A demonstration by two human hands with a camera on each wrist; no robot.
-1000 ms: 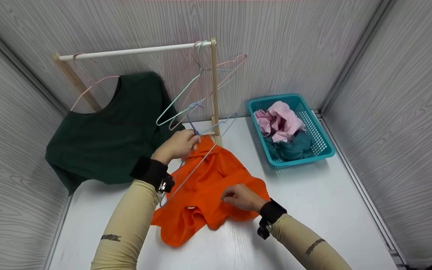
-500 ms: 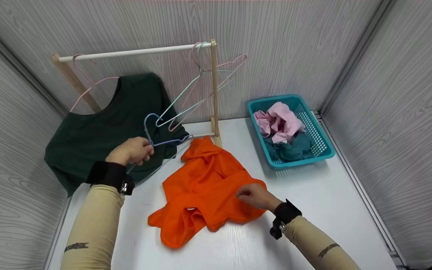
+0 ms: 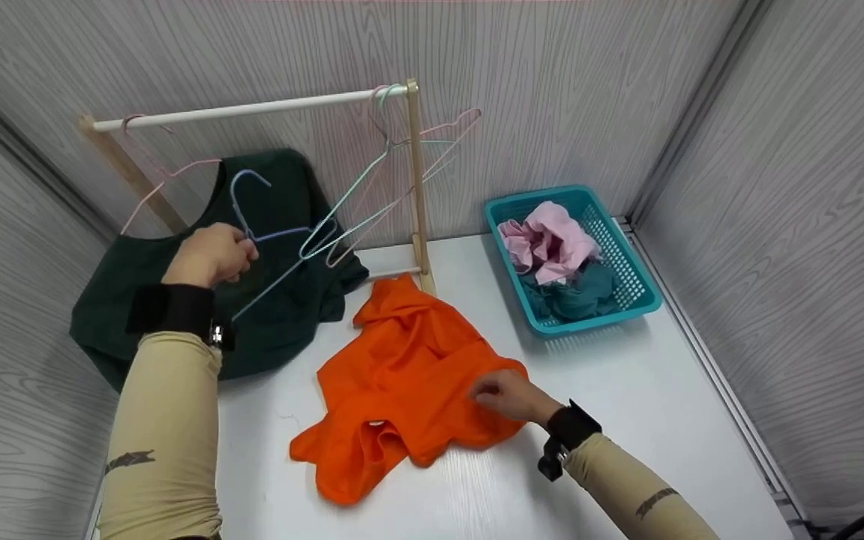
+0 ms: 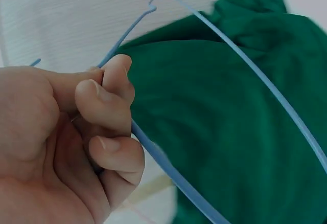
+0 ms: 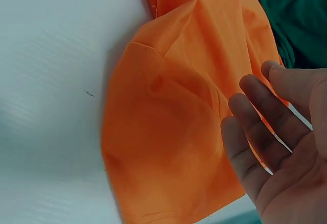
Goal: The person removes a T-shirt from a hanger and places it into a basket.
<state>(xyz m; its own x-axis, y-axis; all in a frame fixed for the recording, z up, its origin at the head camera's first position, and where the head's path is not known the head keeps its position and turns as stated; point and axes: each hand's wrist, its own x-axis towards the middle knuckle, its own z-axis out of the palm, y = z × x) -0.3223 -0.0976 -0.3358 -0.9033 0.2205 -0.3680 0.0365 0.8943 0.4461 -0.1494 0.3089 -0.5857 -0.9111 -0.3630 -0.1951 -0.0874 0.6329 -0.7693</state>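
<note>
My left hand (image 3: 211,253) grips a blue clothes hanger (image 3: 282,235) just below its hook, in front of a dark green shirt (image 3: 267,322). In the left wrist view the fingers curl round the hanger's neck (image 4: 112,52), and its long bar runs past them over the green cloth. An orange shirt (image 3: 409,375) lies rumpled on the white table. Above its right side hovers my right hand (image 3: 511,394), which holds nothing. The right wrist view shows its fingers (image 5: 258,127) loosely bent over the orange cloth; whether they touch it I cannot tell.
A garment rack (image 3: 252,110) with a white rail carries the green shirt on a pink hanger (image 3: 169,176). Bare pink and mint hangers (image 3: 346,199) hang at its right post. A teal basket (image 3: 631,247) at the right holds pink and teal clothes. Wood-grain walls enclose the table.
My left hand has carried the blue hanger left and up, away from the orange shirt to the green shirt. My right hand has shifted slightly right. The orange shirt lies almost unchanged.
</note>
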